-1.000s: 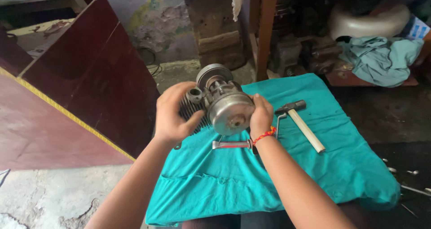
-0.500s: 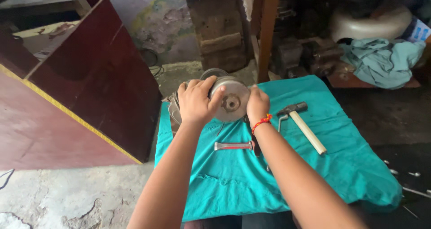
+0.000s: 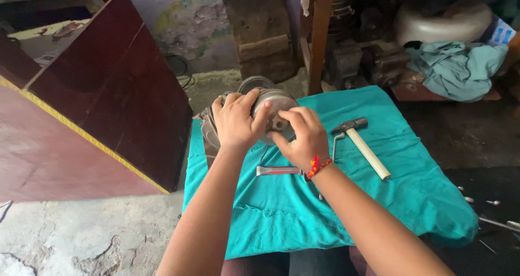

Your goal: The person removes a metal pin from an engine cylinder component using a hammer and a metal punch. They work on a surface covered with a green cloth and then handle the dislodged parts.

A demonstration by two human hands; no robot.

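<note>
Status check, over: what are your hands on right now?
Left hand and right hand both on grey metal engine part. Part over teal cloth. Hammer alongside, clear.

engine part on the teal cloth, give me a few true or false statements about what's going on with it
1. Both hands are on the engine part. True: the left hand grips its top, the right hand touches its front.
2. The hammer is in the right hand. False: it lies on the cloth, apart from the hand.
3. A red thread band is on the right wrist. True.
4. The cloth is bright yellow. False: it is teal.
5. A metal tool lies on the cloth under the right wrist. True.
</note>
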